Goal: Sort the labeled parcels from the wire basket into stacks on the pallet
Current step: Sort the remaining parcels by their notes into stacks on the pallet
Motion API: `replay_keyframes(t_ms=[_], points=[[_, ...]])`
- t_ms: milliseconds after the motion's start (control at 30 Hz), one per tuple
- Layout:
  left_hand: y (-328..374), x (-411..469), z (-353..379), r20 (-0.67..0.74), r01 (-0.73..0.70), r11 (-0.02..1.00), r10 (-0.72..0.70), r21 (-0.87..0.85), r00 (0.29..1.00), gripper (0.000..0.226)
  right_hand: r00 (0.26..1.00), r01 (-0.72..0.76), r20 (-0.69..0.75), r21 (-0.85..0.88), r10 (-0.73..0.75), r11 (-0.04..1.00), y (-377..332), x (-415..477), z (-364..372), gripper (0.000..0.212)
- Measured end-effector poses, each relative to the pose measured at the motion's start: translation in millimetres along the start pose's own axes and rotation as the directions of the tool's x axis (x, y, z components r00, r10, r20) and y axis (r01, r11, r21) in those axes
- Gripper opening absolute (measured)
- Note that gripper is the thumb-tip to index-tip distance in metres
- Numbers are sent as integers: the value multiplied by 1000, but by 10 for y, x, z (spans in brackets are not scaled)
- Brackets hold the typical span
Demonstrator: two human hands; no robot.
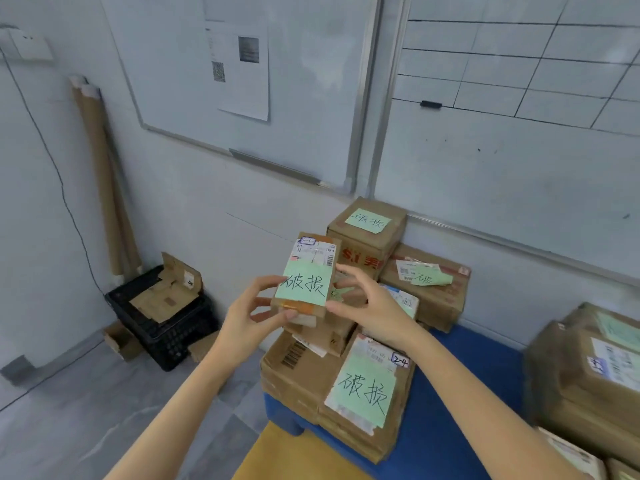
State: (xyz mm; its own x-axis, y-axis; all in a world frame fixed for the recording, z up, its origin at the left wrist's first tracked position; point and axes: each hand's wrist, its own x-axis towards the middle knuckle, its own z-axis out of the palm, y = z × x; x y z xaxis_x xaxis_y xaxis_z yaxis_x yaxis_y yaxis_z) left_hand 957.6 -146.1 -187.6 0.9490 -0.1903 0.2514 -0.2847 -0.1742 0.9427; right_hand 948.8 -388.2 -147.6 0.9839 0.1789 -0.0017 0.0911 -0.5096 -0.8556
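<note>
Above the left end of the blue pallet (429, 455), a small parcel (311, 268) with a printed shipping label and a green handwritten note is held between both hands; whether it touches the pile beneath cannot be told. Left hand (254, 315): thumb at the note's left edge, fingers curled under the near end, grasping the parcel. Right hand (369, 306): fingertips on the right side, thumb at the near right corner, likewise grasping it. Directly below lies a pile of cardboard parcels; the near stack (363, 396) bears a green note and a tag reading "2-4". Far side, against the wall: a tall box (367, 237) topped by a green note, with a flatter box (440, 292) just beside it on the right, its green note crumpled. Right edge: a further stack of labeled parcels (588, 375). Left, on the grey floor: a black crate (173, 334) holding flattened cardboard, and cardboard tubes (104, 174) leaning against the wall. Two whiteboards (263, 98) hang on the wall.
</note>
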Motion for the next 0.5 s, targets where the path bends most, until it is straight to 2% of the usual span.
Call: replay_keyframes(t_ms=[133, 267, 500], points=[[-155, 210, -14, 74, -1, 1000, 1, 5, 997, 51, 993, -64, -100, -47, 59, 997, 74, 2, -5, 62], [-376, 329, -117, 132, -1, 999, -5, 48, 991, 61, 975, -127, -193, -62, 113, 990, 64, -3, 52, 55], [-593, 469, -211, 221, -81, 990, 53, 118, 974, 57, 931, -202, -327, -89, 163, 975, 47, -49, 222, 50]])
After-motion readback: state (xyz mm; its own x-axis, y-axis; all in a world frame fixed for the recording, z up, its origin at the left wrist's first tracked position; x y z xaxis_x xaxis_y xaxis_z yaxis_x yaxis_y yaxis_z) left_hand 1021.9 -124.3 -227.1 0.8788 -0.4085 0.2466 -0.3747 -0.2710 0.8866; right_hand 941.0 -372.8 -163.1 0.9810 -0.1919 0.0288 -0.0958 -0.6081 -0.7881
